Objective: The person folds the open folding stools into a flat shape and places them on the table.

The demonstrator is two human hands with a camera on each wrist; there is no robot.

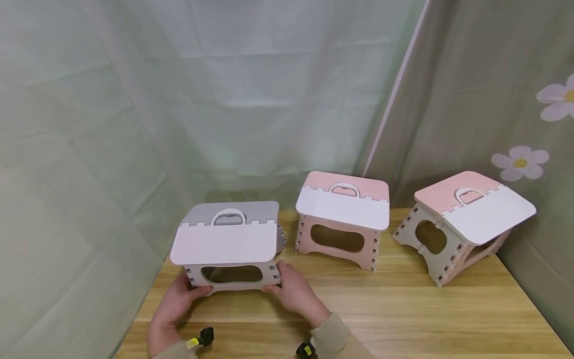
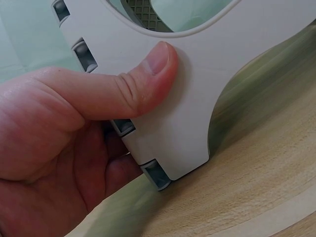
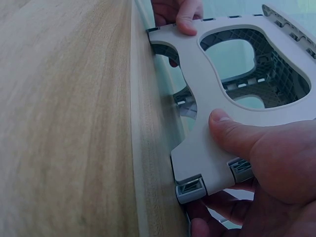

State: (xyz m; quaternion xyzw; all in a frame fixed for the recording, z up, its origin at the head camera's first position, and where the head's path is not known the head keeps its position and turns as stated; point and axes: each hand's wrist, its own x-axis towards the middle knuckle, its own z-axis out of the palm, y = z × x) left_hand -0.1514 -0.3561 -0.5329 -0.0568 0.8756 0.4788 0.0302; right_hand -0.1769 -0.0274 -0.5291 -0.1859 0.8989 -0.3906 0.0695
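A folding step stool (image 1: 226,244) with a grey and pale pink top and a white carry handle stands unfolded at the table's left. My left hand (image 1: 177,301) grips its near left leg. In the left wrist view the thumb (image 2: 153,74) lies flat on the front panel below the oval opening, while the other fingers go behind the notched edge, partly hidden. At the near right leg my right hand (image 1: 298,291) holds on likewise; its thumb (image 3: 234,131) presses the panel beside the opening in the right wrist view, and its fingers curl round behind the leg.
A pink and white folding stool (image 1: 343,209) stands unfolded to the right of the held one. Farther right, a second pink and white stool (image 1: 475,209) is turned at an angle. Pale curtains (image 1: 278,99) hang behind the wooden table (image 1: 381,314).
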